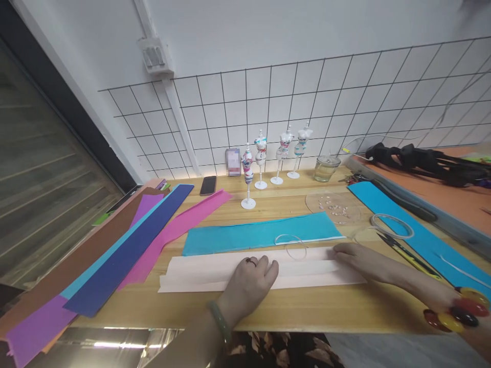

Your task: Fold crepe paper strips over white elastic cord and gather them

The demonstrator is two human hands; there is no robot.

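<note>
A pale pink paper strip [192,271] lies lengthwise along the table's front, with a fold running along its middle. My left hand [253,281], wearing a dark ring and a green bangle, is closed at the fold near the strip's centre, fingers bent down onto the paper. At the strip's right end, my right hand [349,255] has its fingers closed on the upper edge; the thumb is hidden. Just behind lies a teal paper piece [261,232] with a white strip along part of its near edge. A thin clear loop of cord [297,250] crosses both papers.
Blue, purple and brown paper strips [134,250] and a pink one [184,222] lie left. Several small mannequins [248,168], a phone [208,185] and a glass [327,168] stand or lie behind. Right are beads on a clear plate [333,207], a coil [392,226] and a yellow cutter [414,260].
</note>
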